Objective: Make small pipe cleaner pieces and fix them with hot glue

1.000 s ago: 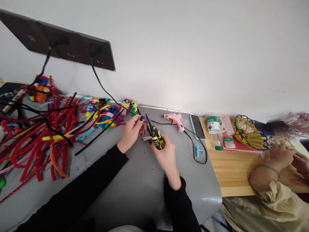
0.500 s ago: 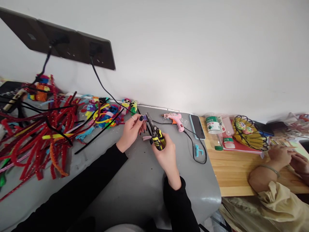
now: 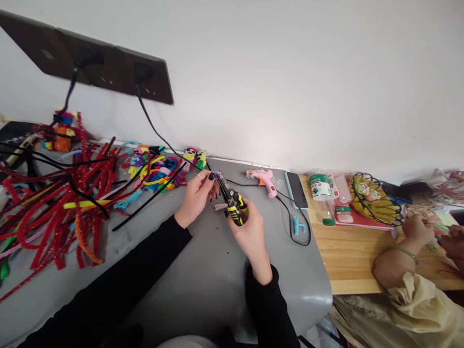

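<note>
My right hand is wrapped round the black-and-yellow handles of a pair of pliers, whose jaws point up and left. A small purple fuzzy piece, like pipe cleaner, is at the jaw tips. My left hand pinches at this piece between thumb and forefinger, right beside the jaws. The exact grip of the jaws on it is too small to make out. Under the pliers a pale pink fuzzy piece shows beside the left fingers.
Red pipe cleaners and small fuzzy figures lie left along the grey table. Right of my hands are a pink glue gun with its cord and a phone. A co-worker's hand rests over the wooden table.
The plier jaws have shifted slightly and narrowed, and more of the purple piece shows at their tips. My left hand has stayed put. The co-worker's hands have moved apart.
</note>
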Demonstrator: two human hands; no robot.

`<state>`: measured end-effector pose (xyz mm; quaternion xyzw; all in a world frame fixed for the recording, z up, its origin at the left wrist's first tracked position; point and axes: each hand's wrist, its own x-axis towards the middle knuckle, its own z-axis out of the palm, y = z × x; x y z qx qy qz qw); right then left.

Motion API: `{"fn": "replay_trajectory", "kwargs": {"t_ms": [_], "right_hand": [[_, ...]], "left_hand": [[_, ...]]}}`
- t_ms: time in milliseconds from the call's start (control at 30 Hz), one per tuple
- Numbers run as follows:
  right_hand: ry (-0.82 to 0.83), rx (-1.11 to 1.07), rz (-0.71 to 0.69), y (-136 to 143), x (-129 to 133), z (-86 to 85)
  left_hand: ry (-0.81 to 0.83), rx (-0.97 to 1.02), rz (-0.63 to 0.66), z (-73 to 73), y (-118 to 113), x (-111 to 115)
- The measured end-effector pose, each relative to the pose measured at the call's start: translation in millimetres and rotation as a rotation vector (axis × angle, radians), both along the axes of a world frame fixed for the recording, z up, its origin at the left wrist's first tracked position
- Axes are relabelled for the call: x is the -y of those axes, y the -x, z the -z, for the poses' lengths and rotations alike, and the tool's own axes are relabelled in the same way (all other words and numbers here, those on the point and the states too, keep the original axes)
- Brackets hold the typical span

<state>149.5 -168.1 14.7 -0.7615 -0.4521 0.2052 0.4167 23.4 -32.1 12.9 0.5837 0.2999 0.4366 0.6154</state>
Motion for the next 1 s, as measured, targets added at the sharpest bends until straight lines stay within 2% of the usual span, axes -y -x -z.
{"fn": "replay_trajectory", "kwargs": {"t_ms": [300,733,1000], "right_hand": [[-0.040,0.014,0.014,-1,0,-2.4],[-0.054,0.090,0.044,-4,1,6.4],[-0.027,0.129,0.093,-5,2,10.6]], "left_hand": [[-0.033,-0.046,0.019,0.8,1,-2],[-0.041,-0.081,0.036,-2.9,2,2],[-0.025,-0.073,0.042,-0.2,1,2]]}}
